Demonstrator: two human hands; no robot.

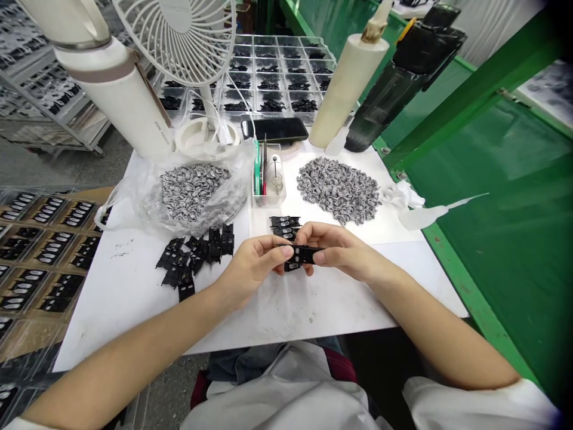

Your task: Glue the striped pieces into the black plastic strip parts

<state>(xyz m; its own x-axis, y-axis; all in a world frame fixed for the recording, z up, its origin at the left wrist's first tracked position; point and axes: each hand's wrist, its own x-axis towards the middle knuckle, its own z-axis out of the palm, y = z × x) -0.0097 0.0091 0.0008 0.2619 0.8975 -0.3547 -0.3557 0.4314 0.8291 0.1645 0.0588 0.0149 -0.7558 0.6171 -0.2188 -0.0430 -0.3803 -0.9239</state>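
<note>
So this person's got a slim, matte black plastic part (301, 254) pinched up off a white-topped table (134, 316), right over the front middle of it. It's a long, narrow piece with small cutouts, and something pale shows near its lower edge, too small to make out. The hands are together: the left hand (253, 269) and right hand (344, 248) clamp it from either end with their fingertips.

Just behind sits a small stack of black plastic parts (283, 228), with a loose scatter of black plastic parts (194, 260) off to the left. Further back there's a heap of small silver-grey pieces (338, 190) on the table, plus a second silver-grey heap (194, 191) in a clear plastic bag (235, 197). Between those heaps stands a clear plastic holder (268, 191) with green and silver tools in it. Beyond that are a black phone (274, 129), a white desk fan (179, 30) and a clear compartment tray (268, 77) full of black parts.
</note>
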